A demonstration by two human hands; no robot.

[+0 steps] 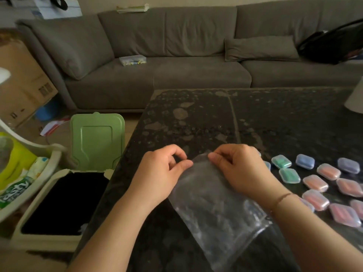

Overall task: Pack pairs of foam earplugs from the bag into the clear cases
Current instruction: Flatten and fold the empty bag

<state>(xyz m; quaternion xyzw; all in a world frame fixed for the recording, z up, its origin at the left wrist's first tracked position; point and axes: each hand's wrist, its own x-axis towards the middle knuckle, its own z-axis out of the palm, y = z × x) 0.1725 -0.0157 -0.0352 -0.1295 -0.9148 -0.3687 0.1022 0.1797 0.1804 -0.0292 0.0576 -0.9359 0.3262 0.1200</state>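
Observation:
A clear plastic bag (214, 205) lies over the dark stone table (255, 118), its far edge lifted. My left hand (161, 171) pinches that edge at the left corner. My right hand (237, 167) pinches the same edge a little to the right and partly covers the bag. The bag looks nearly empty; what it holds is too blurred to tell. Several small clear cases with earplugs inside sit closed on the table to the right: green ones (288, 174), blue ones (305, 161) and pink or orange ones (315, 183).
An open bin (49, 238) with a raised green lid (97, 140) stands on the floor left of the table. A white basket (53, 161) with packets is at far left. A grey sofa (176, 75) runs behind, with a small plastic box (132, 60) on it.

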